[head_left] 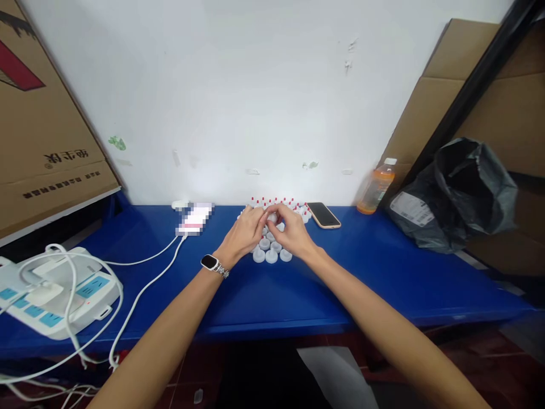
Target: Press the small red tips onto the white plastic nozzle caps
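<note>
My right hand is closed round a white plastic nozzle cap, thumb and index finger curled about it. Against it, with fingertips meeting those of the right, is my left hand, its fingers pressed together; whatever they pinch is hidden. Below and between the hands stand several white nozzle caps with short spouts pointing up, in rough rows on the blue table. Behind the hands, along the wall, several caps with red tips are grouped, partly covered by my fingers.
A dark-screened phone lies right of the caps, and a blurred-out phone on a cable lies left. An orange drink bottle and a black plastic bag are at the right. A white power strip with tangled cables occupies the left.
</note>
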Demonstrator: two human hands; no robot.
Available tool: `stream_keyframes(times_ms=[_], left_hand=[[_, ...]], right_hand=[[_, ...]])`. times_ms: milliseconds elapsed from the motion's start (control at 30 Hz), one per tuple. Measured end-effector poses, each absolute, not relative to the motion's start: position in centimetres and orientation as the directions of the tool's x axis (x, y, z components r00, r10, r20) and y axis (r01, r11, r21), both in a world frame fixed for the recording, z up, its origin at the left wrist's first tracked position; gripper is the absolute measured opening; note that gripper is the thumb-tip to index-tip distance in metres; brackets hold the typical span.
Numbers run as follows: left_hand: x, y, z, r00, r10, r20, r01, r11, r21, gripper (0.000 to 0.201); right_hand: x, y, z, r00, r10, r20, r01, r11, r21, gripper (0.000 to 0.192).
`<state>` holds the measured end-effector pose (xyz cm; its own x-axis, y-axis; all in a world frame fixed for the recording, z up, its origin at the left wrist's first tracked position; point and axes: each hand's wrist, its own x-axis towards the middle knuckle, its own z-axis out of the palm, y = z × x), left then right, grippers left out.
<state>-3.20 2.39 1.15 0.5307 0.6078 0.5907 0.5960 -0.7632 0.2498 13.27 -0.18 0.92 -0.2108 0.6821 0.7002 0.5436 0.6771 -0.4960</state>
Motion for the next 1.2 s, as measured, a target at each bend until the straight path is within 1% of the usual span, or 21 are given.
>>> stream_keyframes(times_ms=[67,100,133,167,200,233,300,333,400,500,600,667,733,833,900,1067,1200], left_hand=[[-3.6,2.5,1.6,0.401,0.651,0.644,0.596,-0.720,0.357,0.036],[-4.0,2.6,1.9,0.301,0.673,0.676,0.602,-0.683,0.412,0.037],[-4.5,2.7,2.2,0.188,0.698,0.691,0.607,-0.636,0.477,0.039],[-5.0,2.9,2.4,0.114,0.710,0.695,0.607,-0.603,0.517,0.041],[-5.5,3.2,2.5,0.100,0.720,0.686,0.615,-0.587,0.526,0.042],[-5.8,3.5,2.5,0.160,0.730,0.664,0.628,-0.595,0.503,0.042],[-6.3,4.1,2.0,0.391,0.718,0.576,0.629,-0.665,0.403,0.040],[-6.3,4.3,1.6,0.460,0.710,0.534,0.627,-0.685,0.370,0.039],[-6.1,4.7,0.9,0.524,0.717,0.461,0.629,-0.690,0.359,0.035],[-5.8,4.7,0.2,0.551,0.719,0.424,0.614,-0.693,0.377,0.033],[-5.7,4.6,0.1,0.544,0.720,0.431,0.600,-0.693,0.400,0.033],[-5.6,4.6,0.2,0.542,0.722,0.430,0.597,-0.691,0.407,0.032],[-5.4,4.6,0.1,0.544,0.722,0.427,0.598,-0.691,0.408,0.031],[-5.2,4.5,0.0,0.543,0.727,0.420,0.602,-0.686,0.409,0.031],[-5.1,4.6,-0.2,0.548,0.728,0.413,0.600,-0.686,0.412,0.032],[-4.9,4.7,-0.5,0.561,0.713,0.420,0.595,-0.700,0.395,0.031],[-4.8,4.8,-0.6,0.556,0.717,0.421,0.598,-0.697,0.396,0.030]], right_hand=[[14.2,0.3,1.3,-0.164,0.667,0.727,0.608,0.649,-0.458,0.018],[15.1,0.7,1.5,-0.112,0.668,0.735,0.651,0.608,-0.454,0.017],[16.1,1.0,1.7,-0.026,0.675,0.737,0.693,0.543,-0.473,0.016],[17.2,1.4,1.7,0.092,0.668,0.739,0.719,0.469,-0.513,0.015],[18.3,1.6,1.7,0.172,0.654,0.736,0.731,0.416,-0.541,0.014],[19.2,1.8,1.6,0.199,0.663,0.722,0.727,0.394,-0.563,0.015],[20.1,1.9,1.1,0.221,0.722,0.656,0.667,0.379,-0.642,0.019],[20.1,1.9,0.9,0.199,0.748,0.633,0.636,0.393,-0.664,0.020],[19.5,1.9,0.3,0.151,0.760,0.633,0.618,0.427,-0.660,0.020],[18.4,2.3,-0.3,0.122,0.763,0.635,0.680,0.402,-0.613,0.019],[18.2,3.7,-0.6,0.079,0.827,0.556,0.707,0.347,-0.616,0.018],[18.4,5.0,-0.5,0.042,0.861,0.508,0.748,0.310,-0.587,0.017],[18.4,6.3,-0.4,0.011,0.882,0.471,0.829,0.255,-0.498,0.017],[18.1,7.9,-0.2,-0.043,0.917,0.397,0.932,0.180,-0.314,0.018],[17.9,8.6,-0.1,-0.066,0.932,0.356,0.954,0.164,-0.251,0.018],[18.0,9.4,-0.1,-0.068,0.939,0.337,0.958,0.156,-0.239,0.021],[18.0,9.9,-0.1,-0.075,0.952,0.296,0.957,0.153,-0.248,0.018]])
